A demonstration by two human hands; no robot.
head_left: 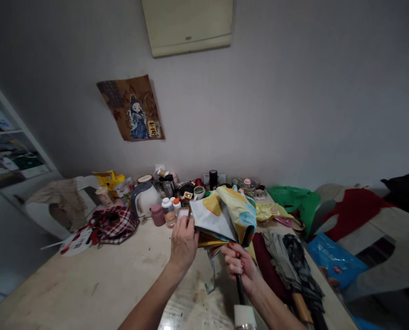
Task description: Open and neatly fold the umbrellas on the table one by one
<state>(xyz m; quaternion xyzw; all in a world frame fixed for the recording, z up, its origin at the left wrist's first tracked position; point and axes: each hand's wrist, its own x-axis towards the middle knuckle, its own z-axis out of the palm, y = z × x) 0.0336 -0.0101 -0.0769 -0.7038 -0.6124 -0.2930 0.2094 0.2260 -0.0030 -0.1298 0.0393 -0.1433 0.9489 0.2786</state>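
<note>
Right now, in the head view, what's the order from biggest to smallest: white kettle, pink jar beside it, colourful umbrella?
1. Colourful umbrella
2. White kettle
3. Pink jar
The umbrella is nearer the camera.

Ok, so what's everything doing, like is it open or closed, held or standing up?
Yellow-and-white umbrella: not spread open, held in both hands
Left hand: gripping the cloth edge
Right hand: wrapped around the black shaft
Dark red umbrella: closed, lying down
Grey umbrella: closed, lying down
Black-and-grey umbrella: closed, lying down
Kettle: standing upright
White-capped bottle: upright, cap on
Brown picture: hanging on the wall
</note>
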